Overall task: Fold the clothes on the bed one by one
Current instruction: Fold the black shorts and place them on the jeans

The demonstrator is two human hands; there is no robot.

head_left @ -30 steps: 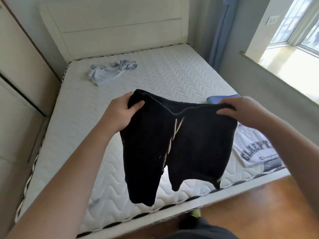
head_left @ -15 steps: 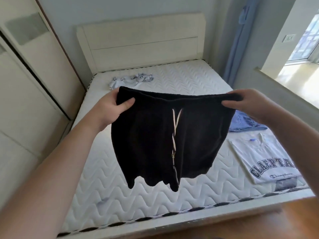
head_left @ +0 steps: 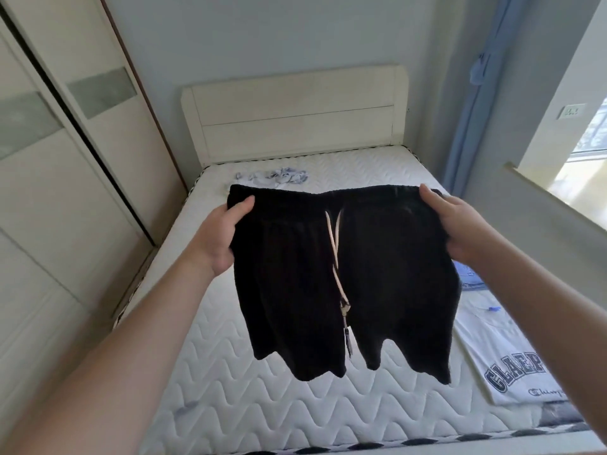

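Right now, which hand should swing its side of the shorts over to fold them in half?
Probably the left hand: it grips the shorts over bare mattress; the right hand hangs above a shirt.

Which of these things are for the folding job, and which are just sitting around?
For the job:
black shorts, gripped at the waistband by the left hand and right hand
crumpled light blue garment near the headboard
white printed T-shirt
folded blue garment
mattress

Just there:
headboard
wardrobe
blue curtain
window

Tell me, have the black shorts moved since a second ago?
Yes. The black shorts rose: their waistband now reaches the crumpled garment near the headboard.
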